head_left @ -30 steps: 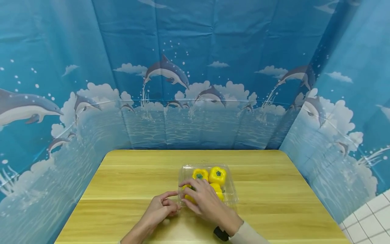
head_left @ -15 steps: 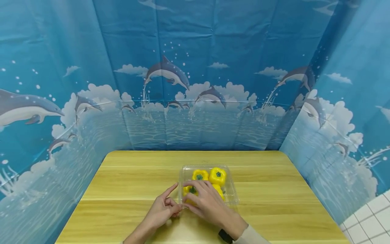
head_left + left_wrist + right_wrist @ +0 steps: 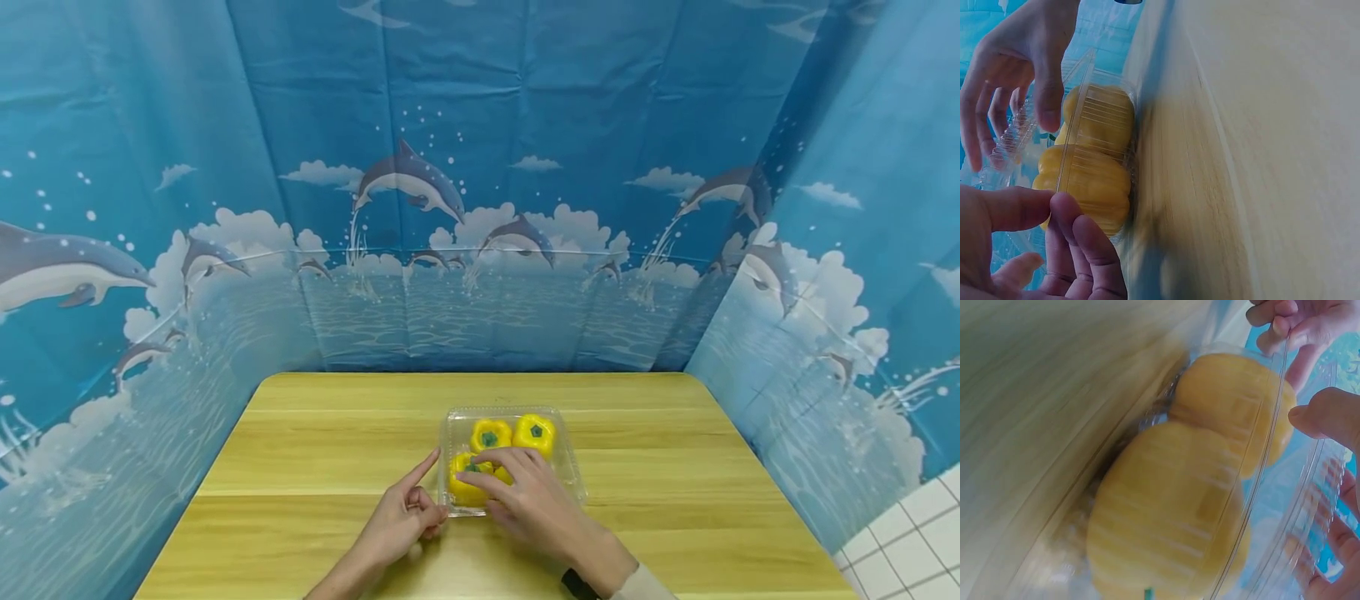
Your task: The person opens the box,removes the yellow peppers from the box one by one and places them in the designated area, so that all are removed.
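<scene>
A clear plastic clamshell box [image 3: 576, 467] with several yellow bell peppers [image 3: 535, 435] inside stands on the table. My left hand [image 3: 401, 512] is at its near left corner, index finger extended along the left side; in the left wrist view, thumb and fingers [image 3: 1063, 206] pinch the rim. My right hand [image 3: 536, 500] is over the near side, its bent fingers across the lid [image 3: 1313, 506] and its thumb [image 3: 1319, 415] close to the rim in the right wrist view. Whether that thumb touches the rim I cannot tell. The right hand hides part of the near right pepper.
The wooden table [image 3: 315, 450] extends on all sides of the box. A blue dolphin-print curtain [image 3: 480, 308] hangs behind it and at both sides. White tiles [image 3: 900, 533] show at the lower right.
My right hand has shifted right along the near side of the box, uncovering the near left pepper. My left index finger has straightened, and the left thumb has moved onto the box corner.
</scene>
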`<state>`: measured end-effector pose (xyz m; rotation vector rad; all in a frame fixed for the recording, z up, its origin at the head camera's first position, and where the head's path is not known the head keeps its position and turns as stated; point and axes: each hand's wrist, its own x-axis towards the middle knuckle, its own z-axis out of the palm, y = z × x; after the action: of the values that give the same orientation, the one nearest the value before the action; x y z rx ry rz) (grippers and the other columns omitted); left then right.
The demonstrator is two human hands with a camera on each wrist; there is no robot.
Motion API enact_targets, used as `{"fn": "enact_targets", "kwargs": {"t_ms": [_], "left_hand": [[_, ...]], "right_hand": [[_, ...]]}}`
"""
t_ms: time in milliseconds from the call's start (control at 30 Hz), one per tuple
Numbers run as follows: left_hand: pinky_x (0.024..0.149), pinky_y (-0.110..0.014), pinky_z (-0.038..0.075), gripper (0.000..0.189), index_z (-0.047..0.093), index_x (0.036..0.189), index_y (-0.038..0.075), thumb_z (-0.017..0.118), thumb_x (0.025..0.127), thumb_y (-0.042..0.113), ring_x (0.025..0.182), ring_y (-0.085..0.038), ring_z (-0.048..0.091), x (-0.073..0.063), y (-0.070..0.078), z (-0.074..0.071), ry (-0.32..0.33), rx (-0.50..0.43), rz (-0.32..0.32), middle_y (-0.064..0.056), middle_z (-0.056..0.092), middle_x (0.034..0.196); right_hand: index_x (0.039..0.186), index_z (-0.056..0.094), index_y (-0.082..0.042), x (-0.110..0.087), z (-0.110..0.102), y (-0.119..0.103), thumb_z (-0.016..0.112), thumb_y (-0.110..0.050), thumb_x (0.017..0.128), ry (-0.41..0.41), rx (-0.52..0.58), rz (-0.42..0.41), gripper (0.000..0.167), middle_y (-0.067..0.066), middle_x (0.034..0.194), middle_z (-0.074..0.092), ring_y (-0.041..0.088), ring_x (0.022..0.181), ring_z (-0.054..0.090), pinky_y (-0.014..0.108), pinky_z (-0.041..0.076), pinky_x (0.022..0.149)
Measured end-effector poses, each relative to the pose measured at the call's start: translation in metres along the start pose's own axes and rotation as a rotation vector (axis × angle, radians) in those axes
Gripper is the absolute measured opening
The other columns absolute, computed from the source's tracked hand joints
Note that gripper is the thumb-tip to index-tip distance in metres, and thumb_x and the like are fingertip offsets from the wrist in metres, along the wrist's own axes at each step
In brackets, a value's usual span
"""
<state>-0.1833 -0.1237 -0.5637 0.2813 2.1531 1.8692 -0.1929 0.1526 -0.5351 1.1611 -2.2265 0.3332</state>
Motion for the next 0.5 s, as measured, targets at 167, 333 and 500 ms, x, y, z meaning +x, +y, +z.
{"fn": "enact_targets", "kwargs": {"t_ms": [167,333,500], "left_hand": [[0.072,-0.026,0.063,0.099,0.032,0.186,0.016,0.08,0.101,0.002,0.074,-0.017,0.068,-0.001,0.001,0.002,0.011,-0.002,-0.001,-0.014,0.077,0.091],[0.071,-0.025,0.061,0.1,0.03,0.187,0.018,0.08,0.101,0.002,0.073,-0.016,0.067,-0.001,0.003,0.004,0.015,-0.013,-0.002,-0.014,0.076,0.091],[0.069,-0.024,0.06,0.101,0.029,0.187,0.02,0.079,0.102,0.002,0.072,-0.015,0.065,-0.002,0.004,0.005,0.014,-0.017,-0.009,-0.01,0.073,0.09]], "right_hand": [[0.151,0.076,-0.029,-0.011,-0.003,0.008,0.109,-0.011,0.077,0.016,-0.01,0.013,0.084,0.004,0.141,0.077,0.023,0.127,0.074,0.05,0.066,0.104],[0.15,0.077,-0.027,-0.023,-0.01,0.017,0.107,-0.007,0.074,0.029,-0.031,0.035,0.084,0.004,0.143,0.077,0.023,0.129,0.074,0.048,0.064,0.102],[0.151,0.077,-0.026,-0.034,-0.016,0.026,0.105,-0.007,0.071,0.033,-0.058,0.052,0.086,0.005,0.143,0.077,0.023,0.128,0.073,0.047,0.064,0.099]]}}
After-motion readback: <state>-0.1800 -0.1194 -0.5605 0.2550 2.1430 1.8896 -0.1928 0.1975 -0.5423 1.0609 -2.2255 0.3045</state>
